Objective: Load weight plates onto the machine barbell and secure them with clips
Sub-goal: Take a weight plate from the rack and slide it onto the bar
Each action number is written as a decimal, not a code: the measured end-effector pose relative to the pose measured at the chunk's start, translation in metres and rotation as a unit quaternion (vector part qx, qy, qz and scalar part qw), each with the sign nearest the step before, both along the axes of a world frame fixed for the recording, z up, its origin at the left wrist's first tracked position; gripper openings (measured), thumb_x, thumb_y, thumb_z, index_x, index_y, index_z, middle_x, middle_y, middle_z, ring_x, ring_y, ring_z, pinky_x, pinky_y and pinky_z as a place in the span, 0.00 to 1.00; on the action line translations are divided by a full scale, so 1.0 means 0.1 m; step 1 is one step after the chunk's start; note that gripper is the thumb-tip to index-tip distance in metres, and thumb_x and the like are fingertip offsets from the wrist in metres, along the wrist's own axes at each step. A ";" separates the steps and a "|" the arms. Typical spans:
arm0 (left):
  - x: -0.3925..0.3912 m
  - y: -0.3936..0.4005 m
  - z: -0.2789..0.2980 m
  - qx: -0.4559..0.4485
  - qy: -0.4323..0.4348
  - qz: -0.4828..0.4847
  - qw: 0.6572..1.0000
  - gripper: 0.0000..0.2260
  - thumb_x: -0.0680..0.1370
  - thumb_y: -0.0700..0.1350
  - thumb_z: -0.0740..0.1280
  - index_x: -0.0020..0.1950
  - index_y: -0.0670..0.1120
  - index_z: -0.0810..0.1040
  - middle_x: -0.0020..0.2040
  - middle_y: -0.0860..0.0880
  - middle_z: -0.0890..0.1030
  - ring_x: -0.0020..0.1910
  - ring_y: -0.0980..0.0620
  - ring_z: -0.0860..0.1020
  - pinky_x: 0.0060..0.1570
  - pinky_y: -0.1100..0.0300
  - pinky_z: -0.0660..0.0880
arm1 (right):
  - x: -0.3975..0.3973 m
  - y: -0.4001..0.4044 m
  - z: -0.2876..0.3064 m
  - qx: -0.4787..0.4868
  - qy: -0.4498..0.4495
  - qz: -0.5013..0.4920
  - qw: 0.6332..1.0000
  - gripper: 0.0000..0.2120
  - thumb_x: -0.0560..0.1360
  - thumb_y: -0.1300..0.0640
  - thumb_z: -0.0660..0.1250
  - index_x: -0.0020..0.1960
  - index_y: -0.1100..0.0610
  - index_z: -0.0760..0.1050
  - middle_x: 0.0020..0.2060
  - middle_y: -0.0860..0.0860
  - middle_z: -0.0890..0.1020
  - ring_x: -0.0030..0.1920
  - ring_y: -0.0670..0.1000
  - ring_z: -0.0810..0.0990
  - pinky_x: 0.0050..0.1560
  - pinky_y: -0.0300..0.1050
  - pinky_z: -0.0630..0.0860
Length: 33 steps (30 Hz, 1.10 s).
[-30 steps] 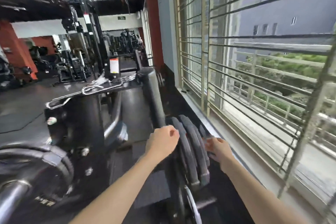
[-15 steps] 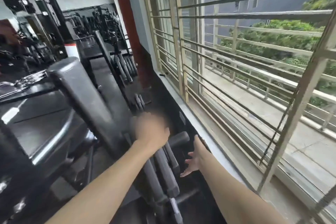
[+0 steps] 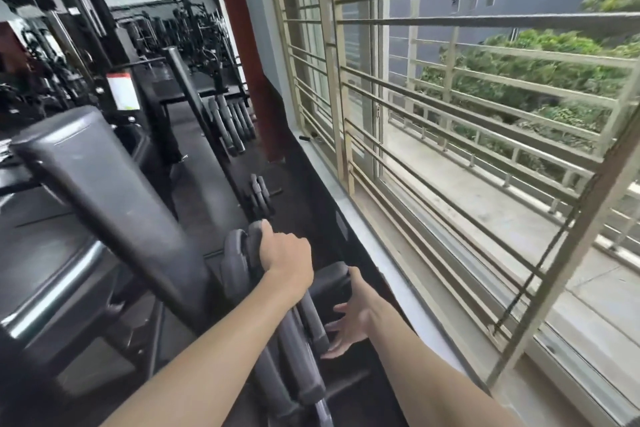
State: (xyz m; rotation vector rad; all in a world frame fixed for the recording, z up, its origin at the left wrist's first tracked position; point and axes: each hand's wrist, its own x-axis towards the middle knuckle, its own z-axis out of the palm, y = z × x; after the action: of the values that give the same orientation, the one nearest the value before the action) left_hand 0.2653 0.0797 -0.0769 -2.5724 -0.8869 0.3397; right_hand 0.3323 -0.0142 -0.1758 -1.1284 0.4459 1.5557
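Several dark weight plates point(image 3: 298, 354) stand on edge in a row on a storage peg low in the middle of the head view. My left hand point(image 3: 285, 258) is closed over the top rim of the far plate point(image 3: 254, 236). Just right of the row, my right hand point(image 3: 349, 319) is spread with fingers apart beside a plate's face, holding nothing. A stubby black peg end point(image 3: 329, 279) juts out between the two hands. No clip is visible.
A thick grey machine arm point(image 3: 104, 194) slants across the left. Small plates point(image 3: 258, 196) and a further rack of plates point(image 3: 230, 125) stand along the black floor. A barred window point(image 3: 450, 135) and its sill point(image 3: 391, 274) run close on the right.
The view swung right, toward the window. My left hand stayed on top of the plates and now grips the rim. My right hand came off the plates and opened beside them.
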 end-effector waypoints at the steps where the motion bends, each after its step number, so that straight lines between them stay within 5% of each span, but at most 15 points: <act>1: 0.03 -0.02 0.00 -0.001 -0.007 0.006 1.000 0.09 0.79 0.45 0.62 0.54 0.52 0.80 0.54 0.50 0.84 0.60 0.47 0.79 0.76 0.44 0.49 | 0.03 -0.01 -0.02 -0.010 -0.001 0.002 1.000 0.51 0.65 0.27 0.67 0.78 0.56 0.60 0.78 0.64 0.59 0.73 0.74 0.60 0.59 0.78 0.67; 5: 0.12 -0.05 -0.02 -0.024 -0.047 0.033 0.998 0.09 0.77 0.41 0.63 0.51 0.51 0.80 0.53 0.49 0.84 0.59 0.46 0.80 0.74 0.44 0.55 | 0.14 -0.02 -0.13 -0.052 -0.006 0.003 0.999 0.54 0.62 0.27 0.72 0.76 0.59 0.61 0.69 0.68 0.68 0.58 0.71 0.72 0.56 0.69 0.73; 9: 0.30 -0.20 -0.10 -0.119 -0.138 0.055 0.982 0.14 0.78 0.40 0.66 0.63 0.43 0.77 0.62 0.42 0.80 0.62 0.42 0.78 0.59 0.51 0.74 | 0.20 -0.02 -0.29 -0.062 0.005 -0.012 0.998 0.60 0.59 0.22 0.70 0.75 0.62 0.62 0.55 0.65 0.75 0.50 0.65 0.74 0.58 0.62 0.74; 11: 0.37 -0.23 -0.14 -0.164 -0.186 0.064 0.967 0.18 0.79 0.39 0.66 0.68 0.41 0.71 0.65 0.41 0.77 0.64 0.40 0.77 0.55 0.52 0.76 | 0.19 0.02 -0.37 -0.070 0.023 -0.032 0.997 0.61 0.56 0.23 0.73 0.72 0.65 0.64 0.58 0.64 0.72 0.52 0.66 0.70 0.53 0.66 0.77; 14: 0.41 -0.19 -0.17 -0.220 -0.239 0.062 0.944 0.15 0.80 0.38 0.63 0.66 0.41 0.70 0.65 0.41 0.75 0.62 0.38 0.77 0.54 0.52 0.73 | 0.15 0.08 -0.44 -0.095 0.011 -0.069 0.993 0.51 0.63 0.26 0.72 0.58 0.73 0.70 0.59 0.62 0.72 0.50 0.63 0.68 0.42 0.60 0.79; 18: 0.39 -0.18 -0.19 -0.277 -0.290 0.066 0.914 0.11 0.80 0.39 0.62 0.62 0.43 0.72 0.64 0.43 0.72 0.58 0.38 0.78 0.44 0.55 0.67 | 0.18 0.05 -0.51 -0.154 -0.058 -0.045 0.985 0.31 0.74 0.35 0.69 0.43 0.65 0.72 0.38 0.57 0.76 0.36 0.55 0.75 0.41 0.46 0.77; 24: 0.45 -0.03 -0.27 -0.370 -0.349 0.087 0.856 0.16 0.81 0.44 0.64 0.69 0.47 0.72 0.68 0.45 0.73 0.64 0.41 0.76 0.54 0.55 0.70 | 0.44 -0.12 -0.50 -0.160 -0.199 -0.132 0.958 0.22 0.75 0.38 0.70 0.43 0.57 0.73 0.39 0.53 0.81 0.32 0.52 0.78 0.39 0.45 0.74; 26: 0.44 -0.02 -0.34 -0.411 -0.347 0.099 0.837 0.25 0.81 0.45 0.65 0.77 0.47 0.65 0.74 0.46 0.69 0.70 0.43 0.72 0.66 0.52 0.70 | 0.68 -0.20 -0.85 -0.147 -0.239 -0.205 0.938 0.28 0.62 0.35 0.78 0.44 0.58 0.76 0.34 0.54 0.84 0.29 0.53 0.82 0.39 0.47 0.81; 28: 0.41 -0.09 -0.38 -0.461 -0.348 0.114 0.809 0.30 0.80 0.45 0.66 0.80 0.47 0.60 0.77 0.45 0.65 0.72 0.42 0.70 0.69 0.48 0.69 | 0.98 -0.31 -1.27 -0.157 -0.262 -0.266 0.914 0.41 0.54 0.30 0.78 0.52 0.61 0.79 0.41 0.58 0.85 0.38 0.60 0.86 0.44 0.60 0.84; 30: 0.40 -0.19 -0.36 -0.498 -0.357 0.124 0.780 0.31 0.78 0.46 0.67 0.80 0.47 0.60 0.76 0.45 0.65 0.70 0.41 0.71 0.68 0.48 0.70 | 0.94 -0.49 -1.04 -0.162 -0.268 -0.321 0.894 0.41 0.61 0.29 0.74 0.57 0.63 0.78 0.47 0.60 0.83 0.44 0.61 0.84 0.47 0.58 0.83; 33: 0.40 -0.33 -0.16 -0.486 -0.379 0.114 0.779 0.27 0.78 0.53 0.65 0.77 0.48 0.66 0.73 0.46 0.70 0.68 0.43 0.73 0.66 0.50 0.71 | 0.72 -0.70 -0.43 -0.163 -0.289 -0.385 0.861 0.34 0.67 0.30 0.71 0.48 0.62 0.75 0.34 0.58 0.77 0.30 0.57 0.75 0.39 0.51 0.75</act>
State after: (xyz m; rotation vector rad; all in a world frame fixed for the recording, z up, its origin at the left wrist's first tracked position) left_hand 0.3051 0.0471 -0.0928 -3.6596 -1.6355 -0.3454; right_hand 0.4045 -0.0842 -0.2188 -1.3744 0.6533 0.4108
